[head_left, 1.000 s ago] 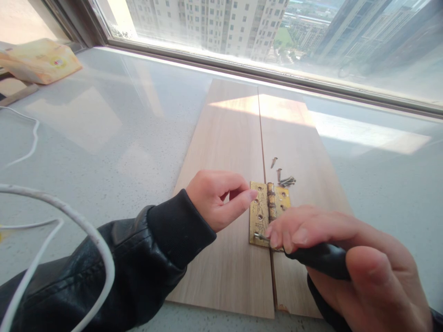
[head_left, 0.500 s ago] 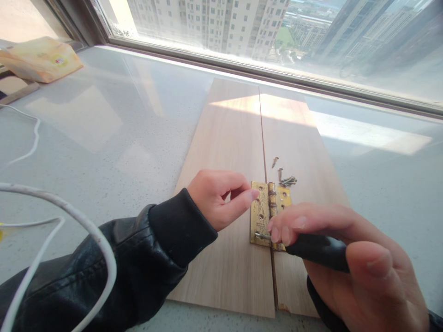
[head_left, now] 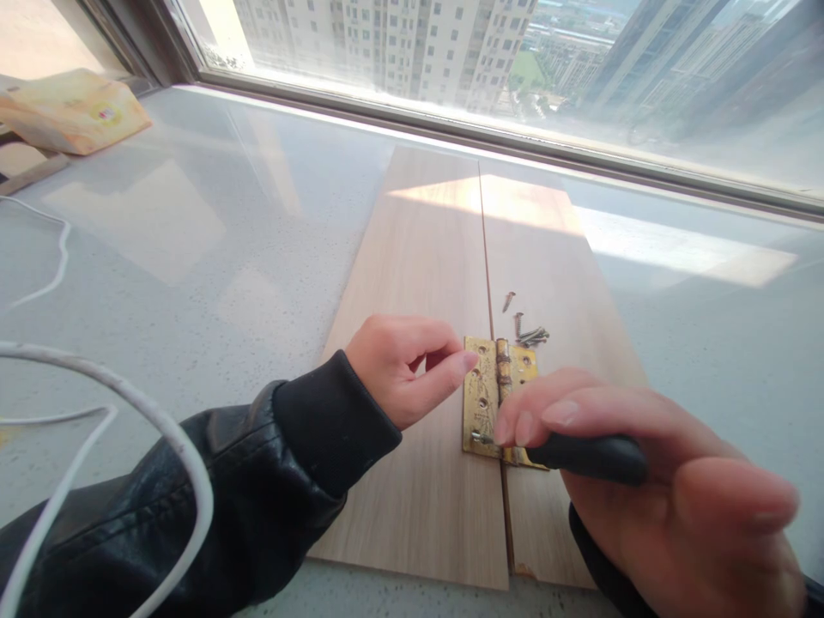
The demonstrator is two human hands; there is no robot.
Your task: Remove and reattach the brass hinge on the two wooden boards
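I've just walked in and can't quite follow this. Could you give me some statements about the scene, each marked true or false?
1. The right hand holds a black-handled tool. True.
2. The left hand is wrapped around the white cable. False: its thumb is at the left leaf of the brass-coloured hinge.
3. The hinge lies across the seam between two wooden boards. True.
4. The loose screws lie on the left-hand board. False: they lie on the right-hand board, just beyond the hinge.
5. The boards lie on a dark carpet. False: they lie on a pale, speckled surface.
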